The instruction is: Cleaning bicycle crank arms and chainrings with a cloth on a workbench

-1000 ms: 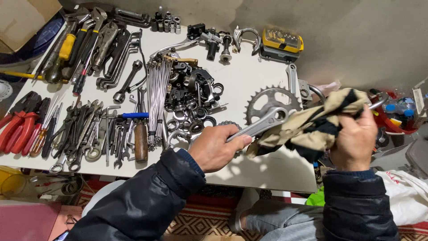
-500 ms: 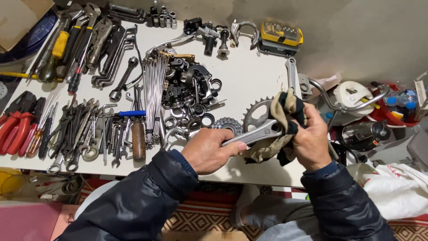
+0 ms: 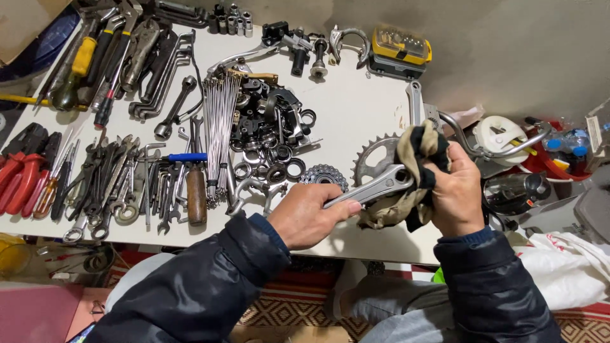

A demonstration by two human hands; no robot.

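Note:
My left hand (image 3: 309, 215) grips the end of a silver bicycle crank arm (image 3: 372, 188) with a toothed chainring (image 3: 375, 157) behind it, held just above the white table (image 3: 356, 101). My right hand (image 3: 455, 192) clutches a tan and black rag (image 3: 413, 174), bunched and pressed against the crank's hub end. Both sleeves are dark and padded. The rag hides part of the chainring.
Left of my hands lie rows of wrenches (image 3: 114, 184), a wooden-handled tool (image 3: 196, 195), a bundle of spokes (image 3: 219, 130), a heap of black and silver parts (image 3: 270, 127) and a cog cluster (image 3: 324, 175). Pliers (image 3: 22, 171) sit far left, a yellow case (image 3: 400, 51) at the back.
My right hand brought the rag from out at the right in onto the crank's hub end, then shifted slightly up and right. My left hand kept hold of the crank arm.

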